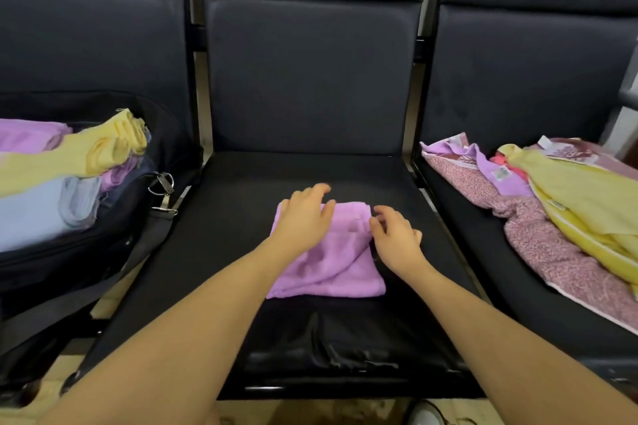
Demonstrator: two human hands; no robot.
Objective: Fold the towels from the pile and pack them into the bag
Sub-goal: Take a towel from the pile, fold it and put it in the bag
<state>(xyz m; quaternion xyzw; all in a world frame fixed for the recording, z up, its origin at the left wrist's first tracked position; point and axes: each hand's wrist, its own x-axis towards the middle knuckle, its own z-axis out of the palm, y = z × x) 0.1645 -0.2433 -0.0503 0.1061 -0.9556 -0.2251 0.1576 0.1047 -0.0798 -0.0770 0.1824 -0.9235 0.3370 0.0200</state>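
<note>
A folded purple towel lies on the middle black seat. My left hand rests flat on the towel's left part, fingers straight and reaching past its far edge. My right hand is at the towel's right edge, fingers loosely curled and touching the fabric. On the left seat stands the dark bag, open, holding folded yellow, purple and light blue towels. The pile of unfolded towels, yellow, purple and patterned pink, lies on the right seat.
Three dark padded seats form a row with upright backrests. The bag's strap and metal clips hang toward the middle seat's left edge. Bare black seat shows around the purple towel.
</note>
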